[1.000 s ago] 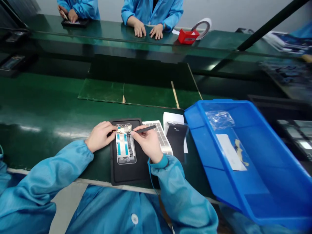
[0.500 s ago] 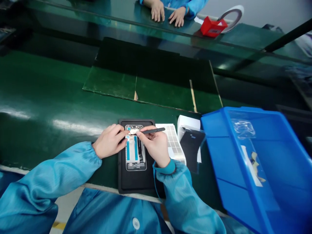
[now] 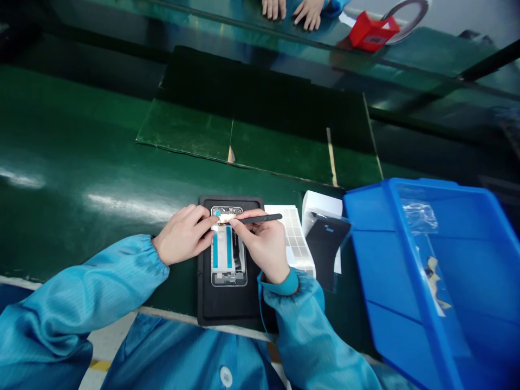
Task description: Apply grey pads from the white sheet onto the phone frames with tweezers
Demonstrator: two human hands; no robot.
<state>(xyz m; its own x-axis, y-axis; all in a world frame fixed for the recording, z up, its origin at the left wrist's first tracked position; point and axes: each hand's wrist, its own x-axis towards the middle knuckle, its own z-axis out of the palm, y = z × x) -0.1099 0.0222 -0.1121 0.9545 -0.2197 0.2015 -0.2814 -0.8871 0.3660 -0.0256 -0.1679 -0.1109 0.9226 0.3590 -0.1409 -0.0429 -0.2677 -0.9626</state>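
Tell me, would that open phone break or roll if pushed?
The phone might break easily, since its inside parts show. It probably won't roll, because it looks flat. The black tray has a raised rim that might stop it sliding.

left fingers [image 3: 206, 225]: at opened phone [image 3: 222, 257] | right fingers [image 3: 241, 229]: gripping black tool [image 3: 266, 218] | phone: on black tray [image 3: 231, 309]

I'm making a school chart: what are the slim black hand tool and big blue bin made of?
Slim black hand tool: maybe coated metal or hard plastic; dark, smooth, little shine. Blue bin: probably plastic; softly shiny, evenly coloured, rounded edges.
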